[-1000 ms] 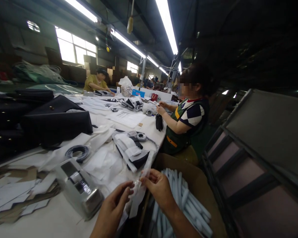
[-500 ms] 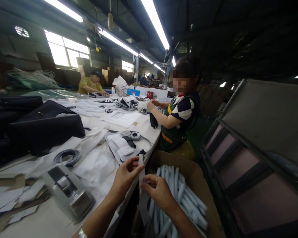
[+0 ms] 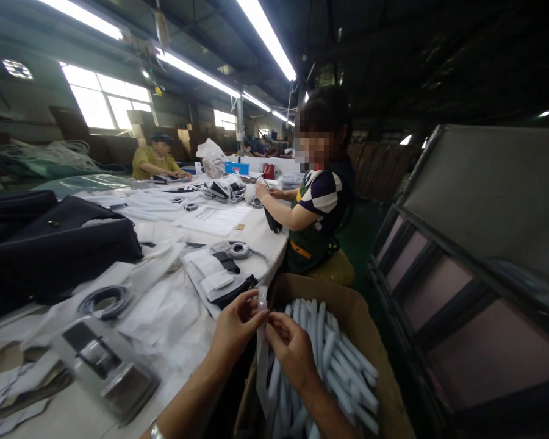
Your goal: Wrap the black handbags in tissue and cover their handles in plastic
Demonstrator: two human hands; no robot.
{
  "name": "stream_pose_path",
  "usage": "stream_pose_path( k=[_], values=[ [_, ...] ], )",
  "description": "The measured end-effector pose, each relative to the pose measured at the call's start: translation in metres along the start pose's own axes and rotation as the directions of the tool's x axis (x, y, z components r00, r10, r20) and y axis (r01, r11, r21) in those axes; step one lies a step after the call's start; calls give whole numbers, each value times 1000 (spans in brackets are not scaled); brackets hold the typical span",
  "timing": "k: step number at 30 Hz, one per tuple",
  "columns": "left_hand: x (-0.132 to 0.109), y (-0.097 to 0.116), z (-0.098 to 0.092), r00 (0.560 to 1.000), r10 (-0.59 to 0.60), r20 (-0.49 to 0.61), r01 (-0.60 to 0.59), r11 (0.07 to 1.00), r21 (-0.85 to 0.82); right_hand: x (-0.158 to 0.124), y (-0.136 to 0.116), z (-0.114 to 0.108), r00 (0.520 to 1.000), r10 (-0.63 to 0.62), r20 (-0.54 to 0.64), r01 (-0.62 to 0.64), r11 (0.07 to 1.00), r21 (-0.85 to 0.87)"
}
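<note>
My left hand (image 3: 235, 326) and my right hand (image 3: 293, 350) meet at the table's near edge, both pinching a thin clear plastic strip (image 3: 261, 341) that hangs down between them. Its top end stands just above my fingertips. Under my right hand a brown cardboard box (image 3: 370, 341) holds several pale blue-white rolled tubes (image 3: 329, 360). Just beyond my left hand lies a pile of white and black wrapped pieces (image 3: 215, 277).
A metal tape dispenser (image 3: 103, 369) sits near left, a coil of grey cord (image 3: 103, 300) behind it, dark bags (image 3: 55, 244) at far left. A seated person (image 3: 318, 207) works further along the white-covered table (image 3: 165, 317); another person (image 3: 155, 161) sits far back. Racking (image 3: 462, 256) fills the right.
My hands came together and shifted right over the box edge, holding the strip upright instead of stretched across. The camera turned slightly right, so the table contents slid left.
</note>
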State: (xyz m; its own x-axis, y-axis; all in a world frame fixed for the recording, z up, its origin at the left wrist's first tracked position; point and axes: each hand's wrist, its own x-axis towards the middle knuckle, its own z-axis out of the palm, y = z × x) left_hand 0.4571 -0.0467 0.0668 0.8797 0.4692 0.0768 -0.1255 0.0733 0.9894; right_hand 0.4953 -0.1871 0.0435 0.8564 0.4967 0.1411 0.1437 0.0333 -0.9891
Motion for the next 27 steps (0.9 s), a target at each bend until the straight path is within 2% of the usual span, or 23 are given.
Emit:
stream_pose_path(
  k=[4,7,11,14,18,20,23,25,27],
  values=[
    [-6,3,3,1000,-23,4,23,999,-29,1,1,-2,1000,-1,-18,2,1000,26],
    [-13,10,2,999,-48,7,48,997,-65,-4,2,-4,996,55,67,-65,986,151],
    [-23,18,-1,990,-114,77,123,985,-119,-13,1,-3,970,146,192,-203,924,323],
    [-27,17,-4,987,-145,76,152,983,-102,-19,1,-1,965,162,206,-227,910,348],
    [-28,14,-6,992,-120,37,123,990,-74,-23,-1,3,961,194,195,-251,911,327],
    [-29,11,-6,995,-91,38,93,994,-60,-24,-3,5,974,169,152,-206,939,275],
    [-34,4,-5,1000,-9,-1,9,1000,23,-24,-5,7,1000,-9,2,9,999,41],
    [-39,-2,-6,999,23,-25,-21,998,59,-26,-6,8,985,-167,-44,156,971,-180],
    [-44,-7,-8,1000,17,-19,-16,999,44,-28,-7,9,961,-273,-40,245,910,-336]
  ],
)
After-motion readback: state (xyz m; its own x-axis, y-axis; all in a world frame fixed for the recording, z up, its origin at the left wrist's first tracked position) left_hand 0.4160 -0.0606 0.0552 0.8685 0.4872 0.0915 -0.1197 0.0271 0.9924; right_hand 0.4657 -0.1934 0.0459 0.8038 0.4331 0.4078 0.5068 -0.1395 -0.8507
